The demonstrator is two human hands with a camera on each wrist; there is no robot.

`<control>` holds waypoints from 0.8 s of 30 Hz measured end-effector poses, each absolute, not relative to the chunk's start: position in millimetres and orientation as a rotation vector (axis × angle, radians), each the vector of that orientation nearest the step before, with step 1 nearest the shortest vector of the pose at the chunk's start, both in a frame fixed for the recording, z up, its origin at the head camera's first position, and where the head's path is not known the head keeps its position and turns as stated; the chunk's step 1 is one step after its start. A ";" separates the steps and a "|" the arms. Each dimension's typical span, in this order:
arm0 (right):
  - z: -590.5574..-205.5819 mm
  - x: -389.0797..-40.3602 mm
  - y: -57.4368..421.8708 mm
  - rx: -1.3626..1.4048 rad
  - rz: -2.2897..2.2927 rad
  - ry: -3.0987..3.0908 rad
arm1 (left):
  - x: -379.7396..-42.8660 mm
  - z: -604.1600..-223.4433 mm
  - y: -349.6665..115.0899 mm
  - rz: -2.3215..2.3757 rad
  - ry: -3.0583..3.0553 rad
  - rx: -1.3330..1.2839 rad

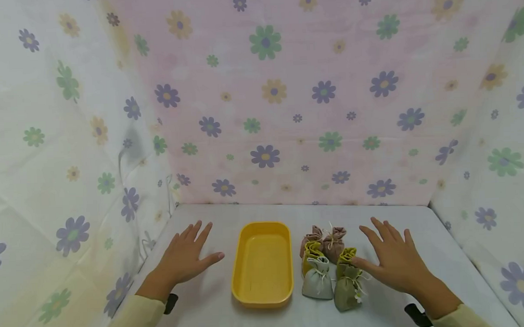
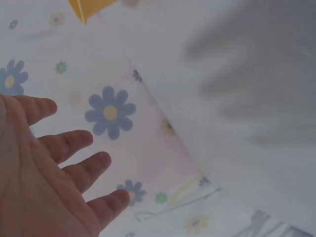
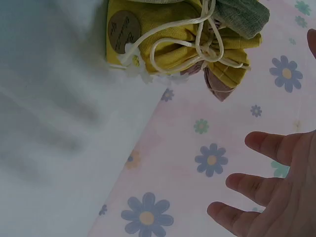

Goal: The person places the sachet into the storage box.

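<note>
My left hand is left of a yellow rectangular tray, fingers spread, holding nothing. On the other side my right hand has its fingers spread beside a group of small drawstring pouches, its thumb overlapping their edge in the head view. A grey-green pouch stands nearest that hand, in front of a yellow pouch. To their left, a pale grey pouch is before another yellow one. Dusty-pink pouches are behind. The right wrist view shows a round brown label on a yellow pouch.
The white table carries the tray and pouches. Flower-printed cloth forms a back wall, with similar cloth at both sides. Dark straps show at the wrists.
</note>
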State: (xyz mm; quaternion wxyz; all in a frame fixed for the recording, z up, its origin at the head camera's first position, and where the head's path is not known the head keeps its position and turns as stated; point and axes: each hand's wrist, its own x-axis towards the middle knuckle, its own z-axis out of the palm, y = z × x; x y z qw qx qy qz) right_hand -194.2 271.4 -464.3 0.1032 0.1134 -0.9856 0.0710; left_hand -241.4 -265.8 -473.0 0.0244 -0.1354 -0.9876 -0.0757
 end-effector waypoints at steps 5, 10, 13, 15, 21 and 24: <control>-465.8 -195.0 259.3 0.368 0.206 -2.880 | -242.6 -475.9 -254.0 -0.286 -3.072 -0.435; -469.4 -196.4 249.1 0.428 0.235 -2.827 | -243.6 -477.3 -243.0 -0.340 -3.087 -0.449; -471.3 -197.0 243.4 0.470 0.242 -2.791 | -244.7 -479.4 -237.6 -0.387 -3.086 -0.455; -472.6 -197.3 239.8 0.491 0.241 -2.779 | -245.8 -481.6 -234.3 -0.428 -3.088 -0.452; -473.9 -197.9 229.1 0.512 0.262 -2.777 | -250.8 -492.7 -226.8 -0.543 -3.077 -0.422; -475.2 -198.5 224.2 0.519 0.277 -2.766 | -254.0 -499.7 -224.5 -0.602 -3.072 -0.403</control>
